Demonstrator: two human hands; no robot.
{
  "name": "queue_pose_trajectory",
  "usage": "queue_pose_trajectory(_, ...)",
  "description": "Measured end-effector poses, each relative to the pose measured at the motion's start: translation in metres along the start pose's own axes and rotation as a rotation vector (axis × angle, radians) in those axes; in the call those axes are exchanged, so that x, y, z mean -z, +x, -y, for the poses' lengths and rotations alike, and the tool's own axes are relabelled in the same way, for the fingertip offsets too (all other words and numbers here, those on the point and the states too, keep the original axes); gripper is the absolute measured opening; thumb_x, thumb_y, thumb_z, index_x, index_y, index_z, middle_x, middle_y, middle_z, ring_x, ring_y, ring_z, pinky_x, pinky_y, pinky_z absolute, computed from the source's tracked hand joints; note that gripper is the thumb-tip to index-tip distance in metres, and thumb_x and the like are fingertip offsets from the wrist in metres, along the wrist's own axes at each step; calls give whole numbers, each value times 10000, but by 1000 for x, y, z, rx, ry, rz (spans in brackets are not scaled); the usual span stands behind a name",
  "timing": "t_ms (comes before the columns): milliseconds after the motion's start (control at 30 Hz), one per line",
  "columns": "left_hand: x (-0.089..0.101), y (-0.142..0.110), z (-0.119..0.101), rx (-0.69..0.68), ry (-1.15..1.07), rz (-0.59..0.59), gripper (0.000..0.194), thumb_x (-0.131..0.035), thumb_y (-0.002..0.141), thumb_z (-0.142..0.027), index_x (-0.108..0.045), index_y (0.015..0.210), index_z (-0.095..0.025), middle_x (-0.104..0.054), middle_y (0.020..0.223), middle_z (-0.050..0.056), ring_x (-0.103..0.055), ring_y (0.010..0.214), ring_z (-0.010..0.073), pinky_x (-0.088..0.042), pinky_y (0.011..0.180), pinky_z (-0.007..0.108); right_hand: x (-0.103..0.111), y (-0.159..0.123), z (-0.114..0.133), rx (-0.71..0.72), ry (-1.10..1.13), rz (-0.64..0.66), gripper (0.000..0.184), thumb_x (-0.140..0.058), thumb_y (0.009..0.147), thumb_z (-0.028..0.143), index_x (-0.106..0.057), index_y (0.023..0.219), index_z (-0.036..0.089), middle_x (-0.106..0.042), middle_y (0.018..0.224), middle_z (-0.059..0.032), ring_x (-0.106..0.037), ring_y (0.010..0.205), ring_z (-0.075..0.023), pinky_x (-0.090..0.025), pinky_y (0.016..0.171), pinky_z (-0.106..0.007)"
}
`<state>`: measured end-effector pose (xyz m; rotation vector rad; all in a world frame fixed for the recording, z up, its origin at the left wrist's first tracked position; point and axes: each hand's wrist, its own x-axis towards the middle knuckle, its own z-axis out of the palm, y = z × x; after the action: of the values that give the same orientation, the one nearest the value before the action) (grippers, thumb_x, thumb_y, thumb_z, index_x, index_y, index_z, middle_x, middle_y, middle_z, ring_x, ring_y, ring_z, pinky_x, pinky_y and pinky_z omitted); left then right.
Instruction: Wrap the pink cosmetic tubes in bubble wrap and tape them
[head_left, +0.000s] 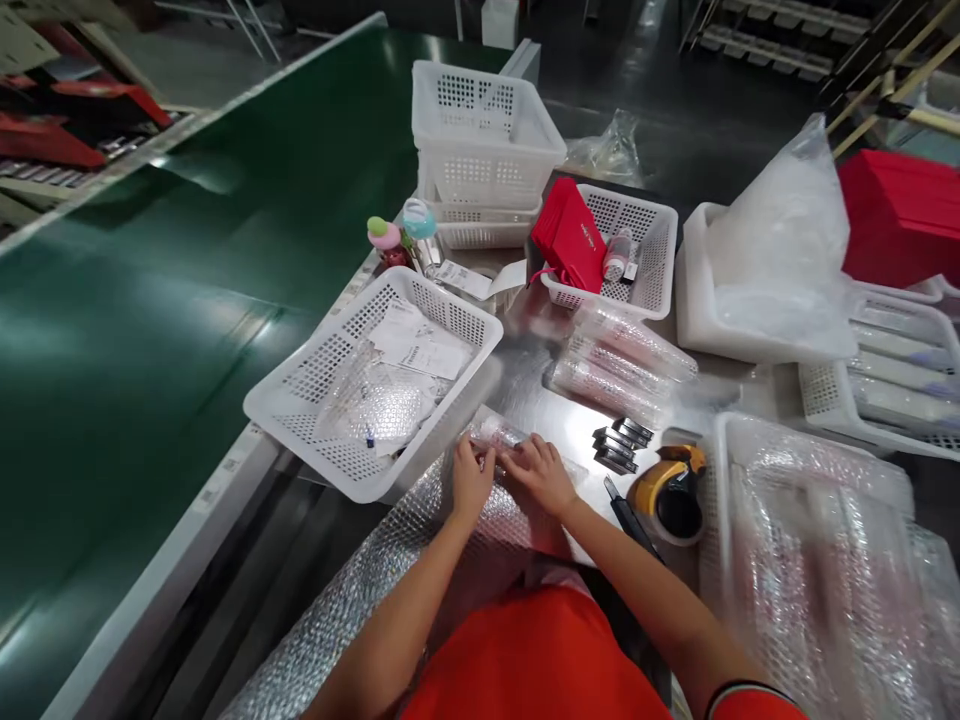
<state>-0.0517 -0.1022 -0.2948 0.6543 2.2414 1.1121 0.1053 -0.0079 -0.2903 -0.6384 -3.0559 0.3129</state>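
**Both hands on the bubble-wrap bundle**

From your head camera, the bundle point(496, 428) is on the shiny table point(529, 378), right in front of you, at the far end of the bubble wrap point(424, 515). Your left hand point(472, 480) has its fingers and thumb bent onto the bundle, gripping it. Your right hand point(541, 474) curls over it too, just beside the left. I can't tell how hard either one squeezes.

To wrap it well, it should help to press the same with both hands, so the wrap sits snug and straight. Try not to pop the bubbles. Mind your right arm near the knife point(627, 514).

Now the writing. The red bags point(571, 238) have pale letters, too small to read. The paper slips point(426, 350) in the white basket point(311, 378) and the label strip point(465, 279) near the blue-topped bottle point(421, 225) have tiny print too. I can't read any brand.
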Motion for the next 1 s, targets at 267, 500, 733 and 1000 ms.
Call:
queue_pose_trajectory(267,21,-33,45,-290,867,212,736,-522,935,-510,-309,1578,-222,-245,1666,113,-180,1510,476,-112,1171,752,3,-8,7,-129,-69,102,731,-424,952,76,-298,1535,497,-428,1554,-71,-420,1334,-381,-446,970,-567)
queue_pose_trajectory(500,32,-37,20,-394,946,265,670,-517,938,-404,-397,1530,-114,-292,1638,192,-213,1521,418,-152,1202,685,1,-10,19,-142,-101,31,720,-455,939,77,-315,1552,427,-414,1570,-92,-355,1407,-427,-331,1070,-678)
queue_pose_trajectory(733,26,-52,18,-457,943,403,606,-541,900,-271,-467,1484,-128,-339,1619,199,-316,1493,370,-285,1183,613,11,-15,15,-258,-77,18,675,-490,933,117,-358,1548,361,-372,1584,-143,-391,1399,-366,-356,1094,-548)
queue_pose_trajectory(1000,33,-49,21,-466,969,452,648,-536,898,-243,-407,1524,-136,-281,1648,167,-278,1515,351,-295,1191,580,17,-41,14,-373,-7,-117,610,-548,945,290,-388,1524,182,-392,1557,-202,-317,1453,-349,-267,1165,-572)
